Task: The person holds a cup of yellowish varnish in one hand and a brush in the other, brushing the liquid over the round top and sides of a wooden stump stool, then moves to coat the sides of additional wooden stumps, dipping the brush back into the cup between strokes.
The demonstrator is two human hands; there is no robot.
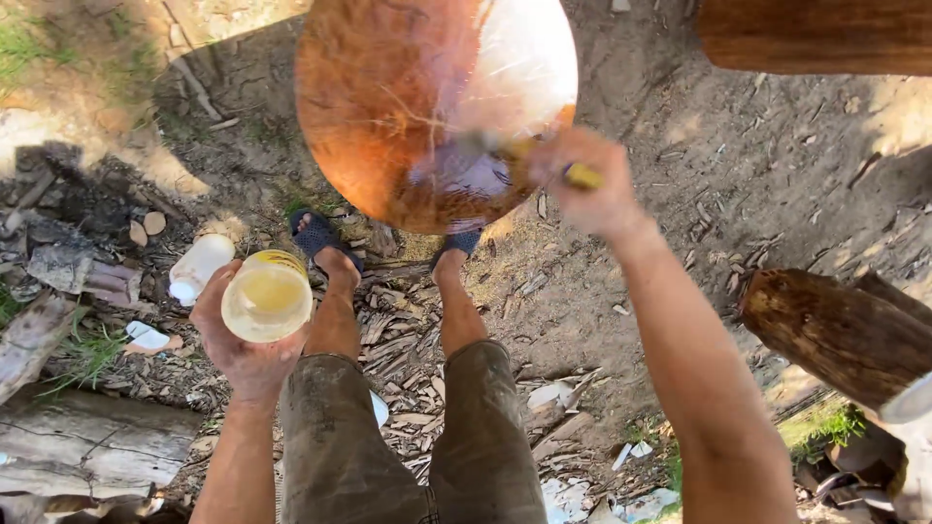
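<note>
Looking straight down from head height, we see a large round wooden form, orange-brown with a pale sunlit patch on its right side, filling the top centre of the view above the person's sandalled feet. The right hand is raised against its lower right edge, fingers curled tight around a yellow-handled tool; the tool's tip is blurred, so we cannot tell its kind or whether it touches the wood. The right arm stretches up from the lower right, elbow nearly straight. The left hand sits low on the left, palm up, fingers cupped around an open round yellow container holding a pale yellowish liquid. Just beyond it a white plastic bottle lies on the ground. The earth is strewn with wood chips. A cut log lies at the right, and another timber crosses the top right corner.
</note>
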